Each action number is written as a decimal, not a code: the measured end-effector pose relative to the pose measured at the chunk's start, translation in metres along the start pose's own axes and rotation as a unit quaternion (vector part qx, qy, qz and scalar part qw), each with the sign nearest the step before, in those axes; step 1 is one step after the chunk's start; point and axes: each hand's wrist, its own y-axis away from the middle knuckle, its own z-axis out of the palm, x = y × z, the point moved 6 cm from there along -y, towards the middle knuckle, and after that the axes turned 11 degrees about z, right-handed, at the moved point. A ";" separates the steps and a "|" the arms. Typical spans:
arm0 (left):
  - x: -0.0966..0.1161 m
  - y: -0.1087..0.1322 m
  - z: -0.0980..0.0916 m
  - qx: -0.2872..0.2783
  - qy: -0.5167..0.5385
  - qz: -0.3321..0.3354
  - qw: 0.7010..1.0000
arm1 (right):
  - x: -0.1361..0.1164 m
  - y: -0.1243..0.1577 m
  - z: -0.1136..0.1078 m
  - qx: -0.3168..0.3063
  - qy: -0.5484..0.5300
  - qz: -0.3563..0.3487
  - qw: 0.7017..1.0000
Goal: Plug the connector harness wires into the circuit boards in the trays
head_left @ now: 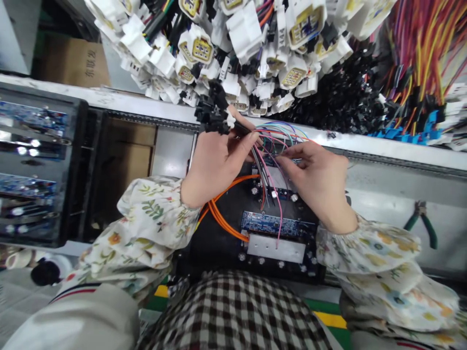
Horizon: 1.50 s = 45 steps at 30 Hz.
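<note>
Left hand [217, 167] closed round a bundle of thin coloured wires [280, 137], black plastic connectors [213, 109] bunched past it at 11 o'clock. Right hand [314, 182] narrow, fingertips [280, 161] among the strands over a black panel [207, 253]; cannot tell whether they pinch. Best kept fanned, without sharp bends, clear of the orange cable [222, 214] and blue circuit board [273, 223] at 6 o'clock. Where the wires end is hidden behind my fingers. Green-handled pliers [421, 224] lie at 3 o'clock.

Black plastic connectors [214, 111] bunch at the end of thin, fanned wires [276, 137] (pink, green, blue).
</note>
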 end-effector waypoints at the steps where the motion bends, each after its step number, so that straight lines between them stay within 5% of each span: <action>1: -0.002 0.000 0.000 0.001 -0.013 0.002 1.000 | -0.002 0.003 -0.004 -0.011 -0.005 -0.011 1.000; 6: -0.008 -0.004 -0.002 0.006 -0.073 0.008 0.997 | 0.004 0.026 -0.022 -0.101 0.055 -0.093 0.989; 9: -0.006 -0.006 -0.003 0.017 -0.086 0.030 0.996 | 0.028 0.030 -0.042 0.022 0.130 -0.022 0.991; 12: -0.003 -0.006 -0.001 0.016 -0.051 0.041 0.998 | 0.045 0.035 -0.049 0.131 0.077 0.048 0.987; 17: -0.001 -0.002 0.002 0.021 0.102 -0.018 0.994 | 0.060 0.028 -0.025 0.129 -0.039 0.082 0.987; 22: -0.002 -0.002 0.006 0.006 0.127 -0.055 0.990 | 0.069 0.020 -0.020 0.143 -0.060 0.093 0.984; 28: -0.008 -0.003 0.011 0.015 0.109 -0.073 0.991 | 0.055 0.022 -0.027 0.114 -0.009 0.099 0.988; 30: -0.009 -0.003 0.010 0.022 0.099 -0.069 0.992 | 0.037 0.028 -0.032 0.119 0.036 0.043 0.991; 33: -0.008 -0.003 0.009 0.028 0.089 -0.040 0.995 | 0.014 0.039 -0.028 0.014 0.086 -0.069 0.994; 35: -0.007 -0.003 0.007 0.050 0.072 -0.011 0.996 | 0.017 0.042 -0.030 -0.011 0.117 -0.063 0.991; 38: -0.003 -0.003 0.004 0.072 0.051 0.032 0.996 | 0.040 0.037 -0.047 0.096 0.127 0.032 0.987; 41: 0.002 -0.002 0.006 0.061 0.054 0.046 0.996 | 0.059 0.033 -0.049 0.181 0.019 0.074 0.981; 45: 0.000 -0.002 0.008 0.047 0.070 0.028 0.996 | 0.069 0.023 -0.031 0.159 -0.051 0.074 0.983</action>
